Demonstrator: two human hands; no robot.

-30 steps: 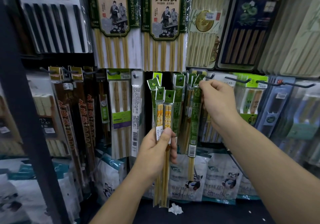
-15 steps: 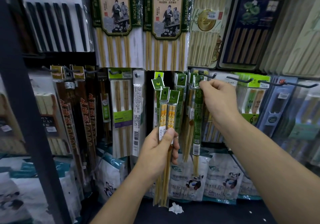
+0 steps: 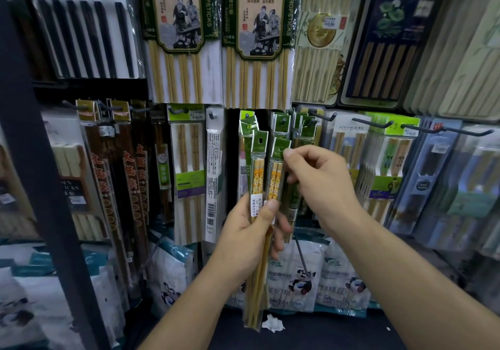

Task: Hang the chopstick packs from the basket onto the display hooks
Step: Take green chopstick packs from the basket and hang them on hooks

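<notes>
Nearest us, our left hand (image 3: 250, 230) is clamped round two slim green-headed clear packs of yellow-printed bamboo chopsticks (image 3: 261, 187), held upright before the rack. Our right hand (image 3: 319, 184) pinches the right pack's green header card (image 3: 280, 148). Behind, matching green packs hang on a black wire hook (image 3: 284, 118)

Left hand (image 3: 250, 230) around chopstick packs (image 3: 259, 187), right hand (image 3: 319, 184) pinching one's green header (image 3: 280, 148).

Green-headed chopstick packs (image 3: 259, 187), upright, hand-held
</notes>
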